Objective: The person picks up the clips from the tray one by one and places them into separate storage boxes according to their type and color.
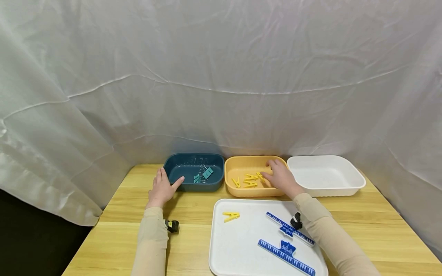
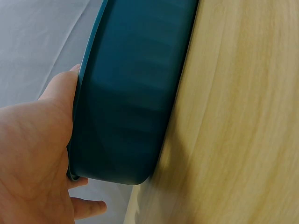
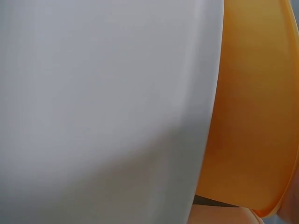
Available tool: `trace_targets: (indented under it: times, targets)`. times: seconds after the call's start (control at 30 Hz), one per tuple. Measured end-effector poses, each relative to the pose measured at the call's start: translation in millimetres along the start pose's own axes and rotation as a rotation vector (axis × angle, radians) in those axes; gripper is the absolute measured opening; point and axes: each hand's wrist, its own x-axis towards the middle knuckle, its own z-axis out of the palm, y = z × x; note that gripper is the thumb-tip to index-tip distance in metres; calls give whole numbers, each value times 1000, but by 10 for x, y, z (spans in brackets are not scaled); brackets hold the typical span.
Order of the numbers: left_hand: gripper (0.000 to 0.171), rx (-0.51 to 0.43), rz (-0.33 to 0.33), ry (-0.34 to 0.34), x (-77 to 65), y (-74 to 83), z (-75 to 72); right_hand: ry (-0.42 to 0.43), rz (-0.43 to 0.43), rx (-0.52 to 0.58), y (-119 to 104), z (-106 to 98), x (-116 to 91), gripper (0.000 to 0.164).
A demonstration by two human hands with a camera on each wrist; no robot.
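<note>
My left hand (image 1: pixel 162 189) rests at the left corner of a teal bin (image 1: pixel 193 188), fingers straight and thumb spread along its front rim. In the left wrist view, the left hand (image 2: pixel 35 140) lies against the rim of the teal bin (image 2: pixel 131 93). My right hand (image 1: pixel 281 178) reaches into the yellow bin (image 1: pixel 253 193), thumb and fingers spread apart beside a yellow clothespin (image 1: pixel 260 177). Several more yellow clothespins (image 1: pixel 250 184) lie in that bin. The right wrist view shows the yellow bin's wall (image 3: pixel 257 102), with most of the hand outside the frame.
Teal binder clips (image 1: pixel 207 173) lie in the teal bin. A white bin (image 1: pixel 328 191) stands at the right. On the white tray (image 1: pixel 238 253) in front lie a yellow clothespin (image 1: pixel 231 216) and two blue piano-key clips (image 1: pixel 286 257). A white curtain (image 1: pixel 221 76) hangs behind.
</note>
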Motion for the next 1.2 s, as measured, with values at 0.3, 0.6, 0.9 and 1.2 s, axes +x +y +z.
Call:
trace_targets:
  times: [0.3,0.6,0.9,1.2]
  targets:
    - [114,-8,0,-6,-14,22,-10,110,-44,61,28,-6,-19,44]
    - [112,-13,-4,-10,-15,30,-3,162,-109,94,31,-51,-121,39]
    - [110,-17,-5,-11,-11,35,4,166,-131,140,-44,-211,-252,39]
    - [114,-10,-10,-14,0,24,5,129,-152,191,-179,-342,-371,38]
